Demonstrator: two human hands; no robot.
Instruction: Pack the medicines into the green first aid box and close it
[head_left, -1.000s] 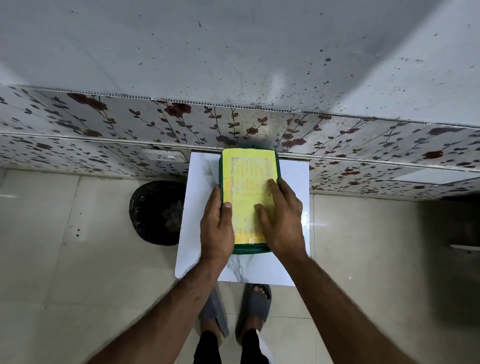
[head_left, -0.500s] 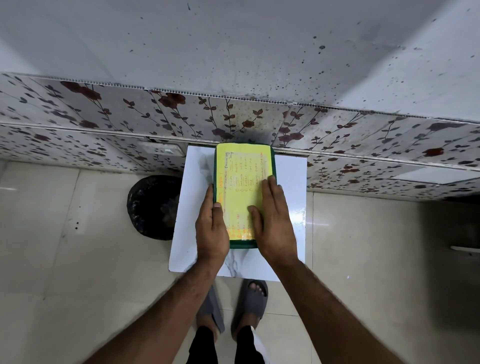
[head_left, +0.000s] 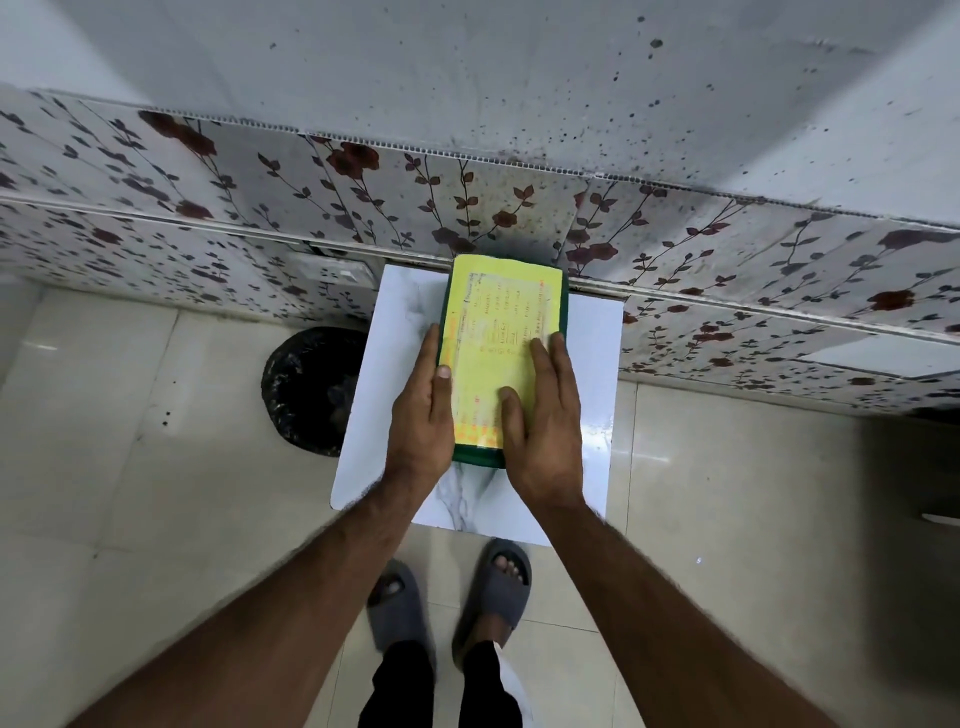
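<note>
Left hand (head_left: 422, 418) at 9 o'clock, right hand (head_left: 546, 421) at 3: straight fingers (head_left: 557, 358) press the smooth yellow label (head_left: 501, 317) on the green box (head_left: 478, 458); print blurry.

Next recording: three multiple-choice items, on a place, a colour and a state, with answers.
1. Relative to the white marble-look table, the round black bin is: A on top; B on the floor, left; C on the floor, right.
2. The paper label on the green rectangular first aid box is: A red; B yellow; C blue.
3. The box's lid is: A open; B off; C shut.
Key: B, it sits on floor tiles; B, a yellow sheet covers the lid; C, left hand and right hand rest on it.
</note>
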